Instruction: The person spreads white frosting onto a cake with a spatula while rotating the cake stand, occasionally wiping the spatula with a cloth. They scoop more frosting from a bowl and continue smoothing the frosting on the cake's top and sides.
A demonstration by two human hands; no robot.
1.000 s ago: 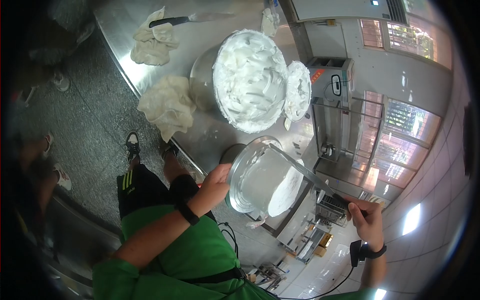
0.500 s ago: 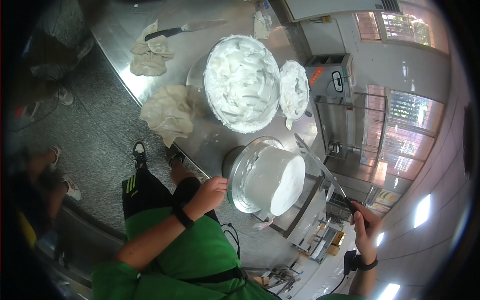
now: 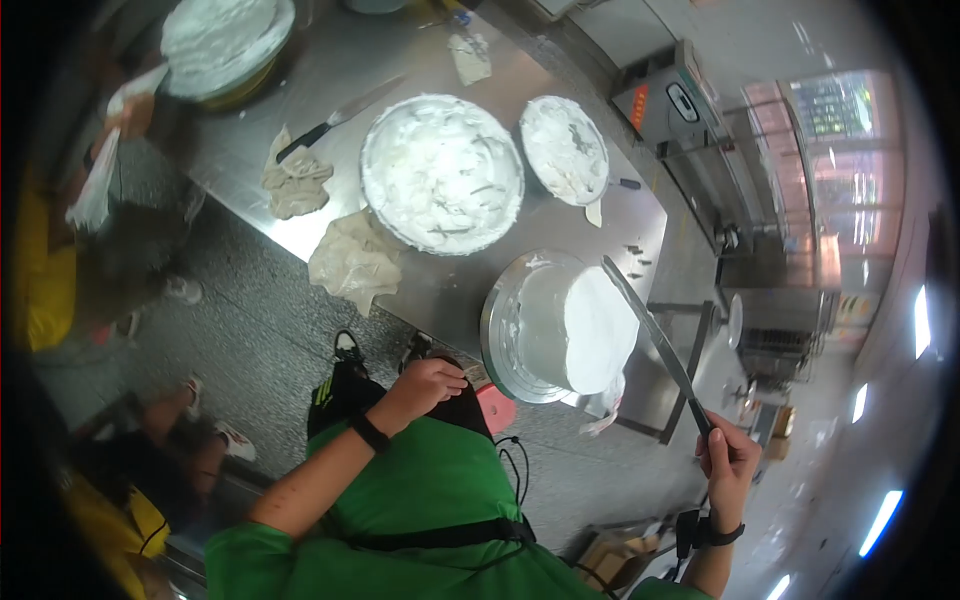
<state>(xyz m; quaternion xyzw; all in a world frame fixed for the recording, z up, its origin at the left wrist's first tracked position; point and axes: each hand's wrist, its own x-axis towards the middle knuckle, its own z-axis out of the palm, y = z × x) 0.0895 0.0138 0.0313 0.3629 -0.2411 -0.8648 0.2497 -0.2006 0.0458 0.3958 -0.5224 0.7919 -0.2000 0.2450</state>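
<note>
My right hand (image 3: 730, 460) grips the black handle of a long palette knife (image 3: 655, 335). Its blade reaches up to the top edge of a tall round cake (image 3: 590, 330) coated in white cream; whether it touches I cannot tell. The cake stands on a metal cake turntable (image 3: 503, 345) at the table's near corner. My left hand (image 3: 432, 385) has its fingers curled together beside the turntable, a small gap from its rim, with nothing visible in them.
On the steel table (image 3: 330, 90) are a big bowl of white cream (image 3: 440, 175), a smaller cream bowl (image 3: 563, 150), crumpled cloths (image 3: 355, 262) and another palette knife (image 3: 335, 122). A co-worker's hand (image 3: 130, 115) is by a further cream bowl (image 3: 225, 45). A red stool (image 3: 495, 408) stands below.
My left hand has come away from the turntable's rim. The palette knife stays in my right hand near the cake's top edge. The view has shifted, bringing the co-worker's bowl into sight.
</note>
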